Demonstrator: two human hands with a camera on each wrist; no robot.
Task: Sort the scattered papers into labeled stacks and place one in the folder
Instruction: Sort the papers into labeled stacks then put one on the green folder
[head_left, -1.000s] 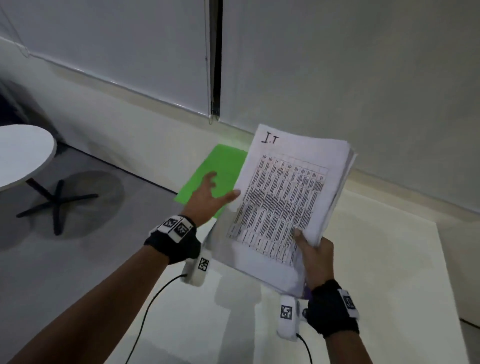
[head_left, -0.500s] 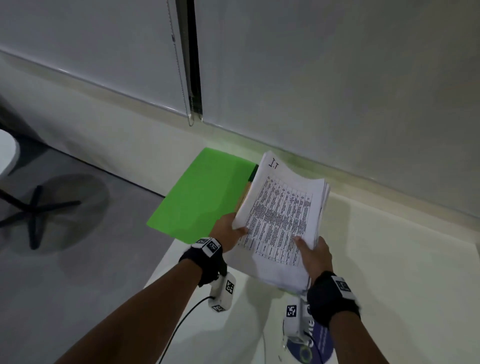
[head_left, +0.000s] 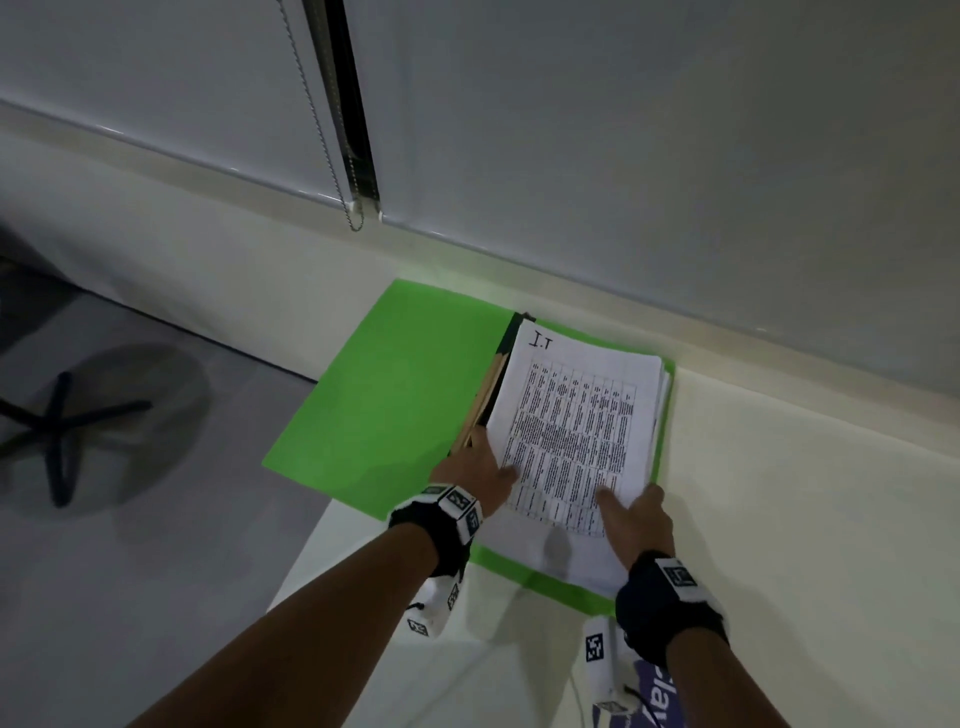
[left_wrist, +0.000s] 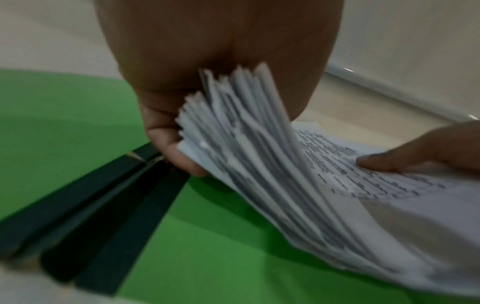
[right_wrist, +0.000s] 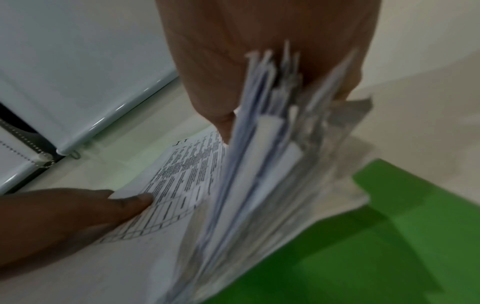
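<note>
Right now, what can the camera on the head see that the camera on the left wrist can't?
Only the head view shows the handwritten "I.T" label on the top sheet, the blind's bead chain, the chair base on the floor, and both wrist straps. Only the left wrist view shows the fanned sheet edges up close, with the left hand's fingers under them. Both show the paper stack, the open green folder, its dark spine, and the right hand on the printed page.

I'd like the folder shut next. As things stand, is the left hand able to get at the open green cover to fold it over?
Probably yes. The left hand grips the paper stack's left edge, right beside the dark spine. The green cover lies open, nothing on it. The hand must first let go.
</note>
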